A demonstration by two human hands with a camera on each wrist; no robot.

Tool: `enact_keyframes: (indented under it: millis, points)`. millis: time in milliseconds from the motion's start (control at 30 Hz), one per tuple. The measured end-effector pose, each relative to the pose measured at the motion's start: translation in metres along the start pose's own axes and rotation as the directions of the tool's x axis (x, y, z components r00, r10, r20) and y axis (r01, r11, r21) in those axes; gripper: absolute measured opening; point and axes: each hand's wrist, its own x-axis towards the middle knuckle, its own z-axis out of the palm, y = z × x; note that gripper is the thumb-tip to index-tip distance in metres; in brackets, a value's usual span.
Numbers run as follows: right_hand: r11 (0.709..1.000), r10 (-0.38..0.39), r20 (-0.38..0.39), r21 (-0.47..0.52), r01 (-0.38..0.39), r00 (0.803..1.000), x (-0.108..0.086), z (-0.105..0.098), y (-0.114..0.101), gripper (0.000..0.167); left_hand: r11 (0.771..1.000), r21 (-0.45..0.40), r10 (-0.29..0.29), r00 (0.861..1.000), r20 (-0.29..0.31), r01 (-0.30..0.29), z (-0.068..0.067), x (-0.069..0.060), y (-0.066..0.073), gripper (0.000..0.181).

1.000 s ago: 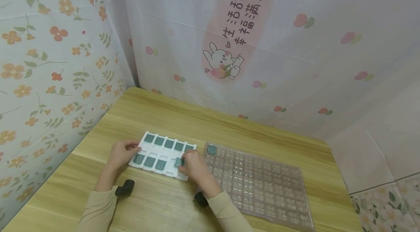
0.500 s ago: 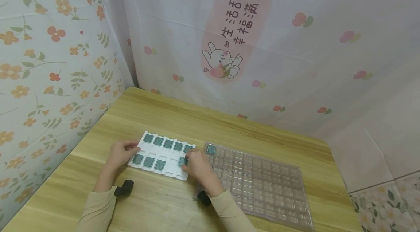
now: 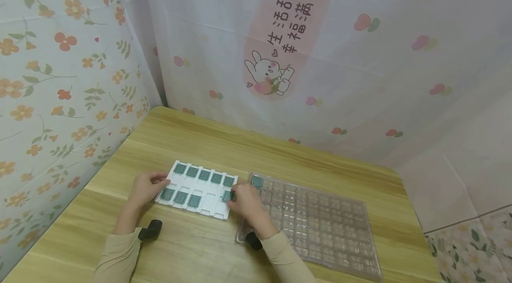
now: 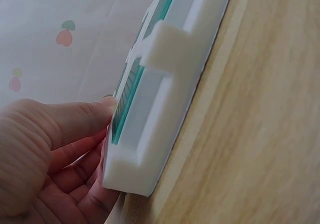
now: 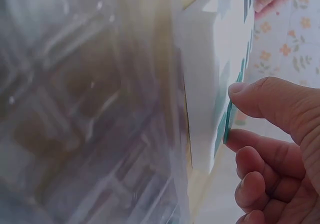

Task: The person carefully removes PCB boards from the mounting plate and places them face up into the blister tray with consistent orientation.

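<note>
A white foam tray (image 3: pixel 202 187) lies on the table with two rows of green square chips (image 3: pixel 194 201). At its left end, my left hand (image 3: pixel 145 187) pinches the tray's edge, thumb on top and fingers against the side in the left wrist view. By the tray's right end, my right hand (image 3: pixel 246 201) pinches one green chip (image 5: pixel 229 121) by its edges between thumb and index finger. In the right wrist view this chip is raised and tilted just over the tray. The near row shows bare slots (image 3: pixel 209 202) towards the right.
Right of the foam tray lies a large clear plastic tray (image 3: pixel 316 225) with many small compartments. One green chip (image 3: pixel 257 181) sits in its far left corner compartment. A printed curtain (image 3: pixel 340 52) hangs behind the wooden table (image 3: pixel 192 247), a floral one (image 3: pixel 72 74) at left.
My right hand has moved a little to the right across the tray's near row, and the pinched chip has shifted with it. My left hand keeps its hold on the tray's edge.
</note>
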Motion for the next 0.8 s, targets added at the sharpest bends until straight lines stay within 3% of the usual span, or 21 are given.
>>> enact_keyframes:
  millis: [800]
  points:
    - [0.994, 0.083, 0.029, 0.062, -0.084, 0.996, -0.005, -0.013, 0.021, 0.025, 1.0, -0.008, 0.023, 1.0, -0.012, -0.023, 0.001, 0.002, -0.005, 0.024]
